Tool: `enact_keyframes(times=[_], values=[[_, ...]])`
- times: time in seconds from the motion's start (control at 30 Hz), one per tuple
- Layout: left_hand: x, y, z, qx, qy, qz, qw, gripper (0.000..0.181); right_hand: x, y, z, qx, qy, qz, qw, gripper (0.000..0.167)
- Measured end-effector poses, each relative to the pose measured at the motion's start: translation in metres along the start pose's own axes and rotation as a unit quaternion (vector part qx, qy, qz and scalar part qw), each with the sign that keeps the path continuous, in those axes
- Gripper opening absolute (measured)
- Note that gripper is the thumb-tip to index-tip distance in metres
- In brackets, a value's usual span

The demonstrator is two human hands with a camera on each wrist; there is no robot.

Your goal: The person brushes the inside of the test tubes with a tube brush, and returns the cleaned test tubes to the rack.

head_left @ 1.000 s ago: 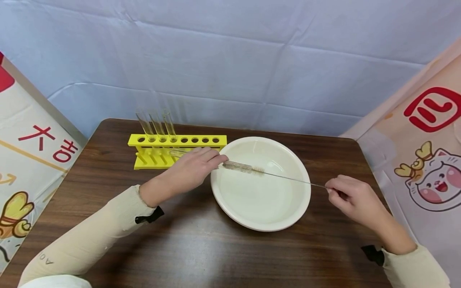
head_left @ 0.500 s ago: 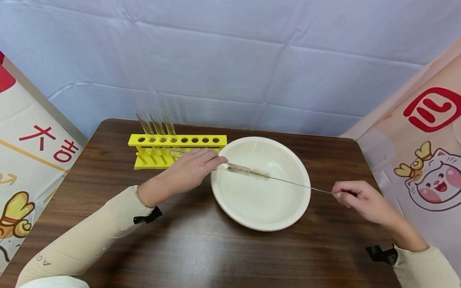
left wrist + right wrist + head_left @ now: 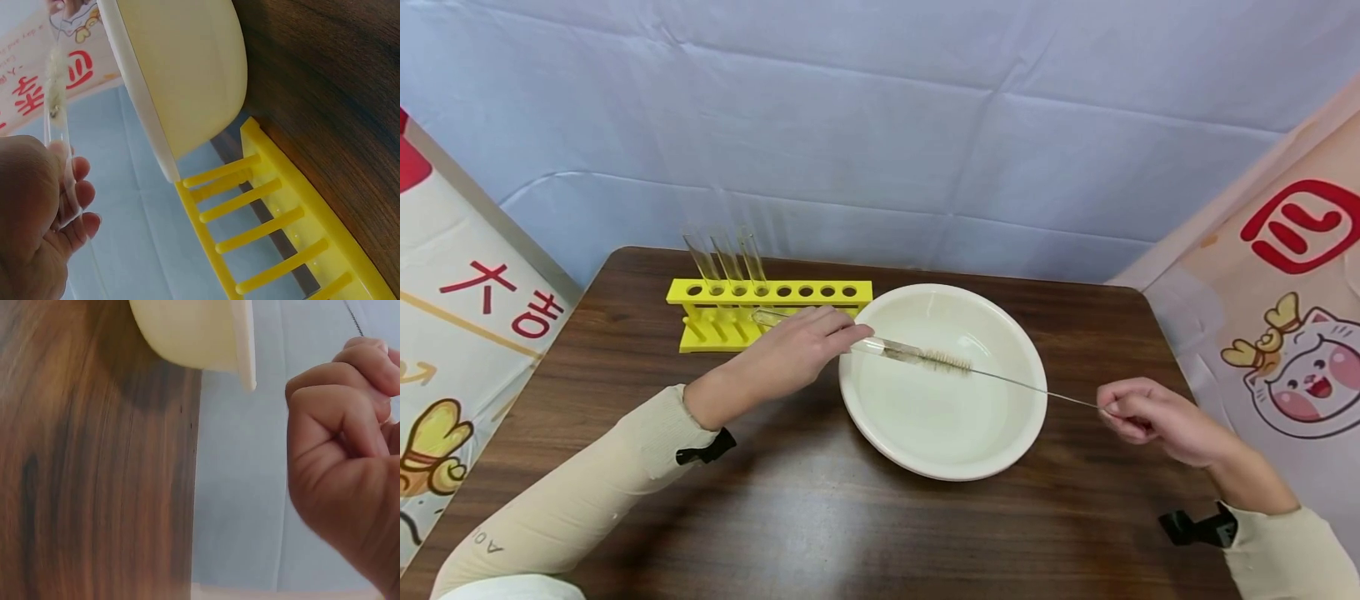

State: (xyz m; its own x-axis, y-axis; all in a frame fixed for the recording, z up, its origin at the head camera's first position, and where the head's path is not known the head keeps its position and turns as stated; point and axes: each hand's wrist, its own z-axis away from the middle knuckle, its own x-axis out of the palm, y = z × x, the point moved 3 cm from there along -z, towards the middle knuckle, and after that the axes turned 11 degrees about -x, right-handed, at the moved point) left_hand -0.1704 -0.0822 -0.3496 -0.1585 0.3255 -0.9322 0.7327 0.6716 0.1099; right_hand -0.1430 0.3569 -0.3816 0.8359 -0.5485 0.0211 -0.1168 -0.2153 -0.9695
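Note:
My left hand (image 3: 793,352) grips a clear glass test tube (image 3: 891,348) that lies nearly level, its mouth over the white basin (image 3: 940,442). The tube's closed end pokes out behind the hand, in front of the rack. A test tube brush (image 3: 946,361) has its bristles partly inside the tube and partly out past the mouth. At the far end of its thin twisted wire, right of the basin, my right hand (image 3: 1161,417) pinches the brush. In the left wrist view the fingers (image 3: 84,195) curl round the tube. The right wrist view shows the right fingers (image 3: 337,406) curled tight.
A yellow test tube rack (image 3: 808,291) stands left of the basin, with several glass test tubes (image 3: 728,260) in its left holes. Both stand on a dark wooden table (image 3: 850,533). A pale cloth (image 3: 880,150) hangs behind it, with printed sheets at both sides.
My right hand has moved right, drawing the brush outward, so more bristles show past the tube's mouth. The left hand has hardly moved.

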Motion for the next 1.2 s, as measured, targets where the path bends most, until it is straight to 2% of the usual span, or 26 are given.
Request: enact_keyframes(times=[0.1, 0.2, 0.3, 0.37, 0.47, 0.5, 0.57, 0.6, 0.67, 0.8, 0.87, 0.97, 1.0, 1.13, 1.2], values=[[0.000, 0.000, 0.000, 0.001, 0.000, 0.002, 1.0000, 0.035, -0.002, 0.003, 0.002, 0.018, -0.015, -0.097, 0.9950, 0.033], [0.000, 0.000, 0.000, 0.001, 0.000, 0.002, 1.0000, 0.036, -0.003, 0.006, 0.004, 0.039, -0.015, -0.176, 0.9834, 0.029], [-0.001, -0.001, 0.000, 0.003, 0.002, 0.001, 1.0000, 0.036, -0.004, 0.007, 0.005, 0.046, -0.012, -0.206, 0.9773, 0.027], [0.000, -0.001, 0.000, 0.003, 0.004, 0.000, 1.0000, 0.035, -0.005, 0.007, 0.006, 0.045, 0.001, -0.177, 0.9833, 0.029], [-0.001, -0.001, 0.000, 0.003, 0.005, -0.005, 1.0000, 0.035, -0.007, 0.003, 0.009, 0.024, 0.040, -0.050, 0.9977, 0.035], [-0.001, -0.002, 0.001, 0.002, 0.005, -0.007, 1.0000, 0.035, -0.007, 0.002, 0.011, 0.016, 0.058, 0.011, 0.9981, 0.036], [-0.001, -0.003, 0.001, 0.000, 0.004, -0.012, 0.9999, 0.035, -0.007, -0.001, 0.013, -0.005, 0.095, 0.130, 0.9870, 0.036], [-0.001, -0.003, 0.001, -0.002, 0.003, -0.013, 0.9999, 0.035, -0.007, -0.002, 0.014, -0.017, 0.114, 0.190, 0.9751, 0.036], [0.000, -0.004, 0.001, -0.005, 0.003, -0.013, 0.9999, 0.034, -0.006, -0.003, 0.015, -0.037, 0.148, 0.298, 0.9421, 0.036], [0.001, -0.006, 0.002, -0.010, 0.003, -0.009, 0.9999, 0.031, -0.001, -0.002, 0.016, -0.062, 0.200, 0.470, 0.8577, 0.036], [0.002, -0.007, 0.002, -0.012, 0.003, -0.008, 0.9999, 0.031, 0.001, -0.002, 0.016, -0.072, 0.210, 0.525, 0.8219, 0.034], [0.002, -0.008, 0.002, -0.018, 0.001, -0.008, 0.9998, 0.032, 0.003, -0.005, 0.014, -0.107, 0.216, 0.588, 0.7724, 0.014], [0.002, -0.008, 0.002, -0.019, 0.000, -0.009, 0.9998, 0.032, 0.004, -0.007, 0.014, -0.123, 0.217, 0.609, 0.7532, 0.014], [0.001, -0.007, 0.001, -0.022, -0.006, -0.012, 0.9997, 0.032, 0.009, -0.014, 0.009, -0.184, 0.225, 0.684, 0.6692, 0.050], [0.000, -0.005, 0.000, -0.022, -0.010, -0.014, 0.9996, 0.032, 0.013, -0.018, 0.005, -0.205, 0.227, 0.711, 0.6335, 0.052]])
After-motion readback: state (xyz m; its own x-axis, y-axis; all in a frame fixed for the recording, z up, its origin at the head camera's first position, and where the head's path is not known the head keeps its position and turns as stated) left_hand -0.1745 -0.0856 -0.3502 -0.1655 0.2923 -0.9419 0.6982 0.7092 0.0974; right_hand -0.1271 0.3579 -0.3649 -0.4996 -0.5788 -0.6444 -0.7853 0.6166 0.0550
